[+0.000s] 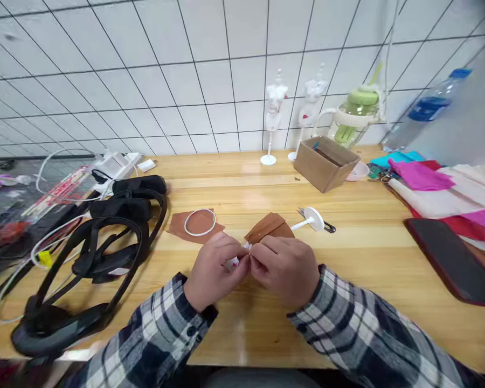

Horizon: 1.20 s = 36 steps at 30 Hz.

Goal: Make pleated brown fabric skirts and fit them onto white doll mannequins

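From my seat at the far end of the link, both hands are closed in fine pinches near the middle of the table (367, 253), toward its near edge. The left hand (216, 267) and the right hand (285, 267) meet fingertip to fingertip on a small white piece (246, 253) with a pink fleck, mostly hidden by the fingers. Just behind it lies a pleated brown cloth (267, 227), and a white stem with a round base (315, 218) sticks out to its right. I take these for one small dress form lying on its side, though I cannot tell for sure. I would expect it to be light, the plastic stiff and slick, the cloth soft and quick to lose its folds, so the stem looks the safer hold. Left of the hands, a thin white ring (200, 222) rests on a flat brown scrap (177, 227). Black straps (105, 237) sprawl by the left edge. Along the far edge stand an upright form (275, 105), a second form (313, 99) and a cardboard box (325, 161). Folded cloths (448, 188) and a dark phone (452, 258) lie toward the right edge.
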Each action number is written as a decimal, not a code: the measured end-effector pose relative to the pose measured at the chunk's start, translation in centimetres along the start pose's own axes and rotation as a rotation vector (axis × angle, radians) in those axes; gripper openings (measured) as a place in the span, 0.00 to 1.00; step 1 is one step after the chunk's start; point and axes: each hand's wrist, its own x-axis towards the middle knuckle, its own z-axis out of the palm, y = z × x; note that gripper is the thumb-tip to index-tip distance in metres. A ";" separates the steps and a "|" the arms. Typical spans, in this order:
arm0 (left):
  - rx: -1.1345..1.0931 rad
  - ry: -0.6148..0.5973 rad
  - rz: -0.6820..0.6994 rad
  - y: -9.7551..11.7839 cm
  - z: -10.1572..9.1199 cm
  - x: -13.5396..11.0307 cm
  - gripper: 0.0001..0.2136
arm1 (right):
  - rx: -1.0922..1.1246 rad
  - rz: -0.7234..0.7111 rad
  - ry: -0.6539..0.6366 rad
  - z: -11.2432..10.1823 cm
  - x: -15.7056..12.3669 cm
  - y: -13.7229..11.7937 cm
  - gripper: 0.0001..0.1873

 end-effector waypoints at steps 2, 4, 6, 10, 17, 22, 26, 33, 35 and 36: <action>-0.010 -0.007 -0.005 -0.1 -0.1 0.0 0.05 | 0.140 0.103 -0.053 -0.3 0.0 -0.2 0.05; -0.023 -0.005 -0.012 -0.3 -0.2 0.0 0.05 | 0.289 0.198 -0.090 -0.4 0.1 -0.3 0.03; -0.040 0.010 -0.023 -0.4 -0.2 -0.1 0.05 | 0.459 0.294 -0.109 -0.5 0.2 -0.2 0.03; -0.070 0.041 -0.039 -0.5 -0.3 -0.2 0.05 | 0.695 0.397 -0.136 -0.5 0.4 0.1 0.03; -0.154 0.083 0.032 -0.4 -0.8 -0.2 0.05 | 0.585 0.266 0.035 -1.3 0.5 -0.2 0.03; -0.162 0.100 0.051 -0.6 -1.1 -0.3 0.06 | 0.518 0.297 0.103 -1.8 0.7 0.4 0.03; -0.175 0.117 0.071 -0.7 -1.3 -0.5 0.07 | 0.384 0.442 0.204 -2.6 1.9 2.9 0.05; -0.166 0.149 0.130 -0.5 -1.7 -0.7 0.08 | -0.121 0.621 0.420 -5.0 6.7 12.7 0.12; -0.166 0.157 0.139 -0.5 -1.7 -0.8 0.08 | -0.276 0.678 0.391 -5.3 7.6 15.5 0.14; -0.164 0.159 0.139 -0.6 -1.7 -0.8 0.08 | -0.335 0.687 0.362 -5.4 7.8 16.7 0.16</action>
